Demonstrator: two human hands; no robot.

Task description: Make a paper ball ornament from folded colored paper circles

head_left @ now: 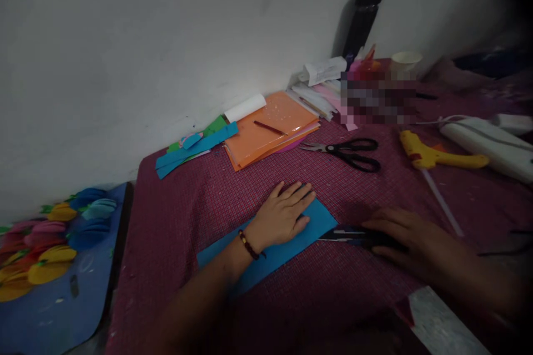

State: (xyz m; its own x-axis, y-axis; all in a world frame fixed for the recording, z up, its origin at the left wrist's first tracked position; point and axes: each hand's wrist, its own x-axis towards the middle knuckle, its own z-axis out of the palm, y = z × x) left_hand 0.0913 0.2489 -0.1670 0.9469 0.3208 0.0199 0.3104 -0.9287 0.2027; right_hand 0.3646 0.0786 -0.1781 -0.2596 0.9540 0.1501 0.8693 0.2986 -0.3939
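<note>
My left hand (283, 218) lies flat with fingers spread on a folded-looking strip of blue paper (270, 259), pressing it to the table. A beaded bracelet (249, 244) circles the wrist. At the paper's right end, my right hand (400, 236) is closed around a dark tool with shiny metal edges, which looks like a stapler (347, 234). Its front end meets the paper's right edge; dim light hides whether the paper sits between its jaws. Above the hands rest black-handled scissors (345, 152), slightly open.
A checked red cloth (166, 222) covers the table. Orange sheets (275, 127) with a pencil (270, 127), blue strips (195, 147) and a yellow glue gun (441, 155) lie farther back. A white power strip (491, 144) is at right. Colourful paper shapes (54, 263) cover a blue surface (79, 310) at left.
</note>
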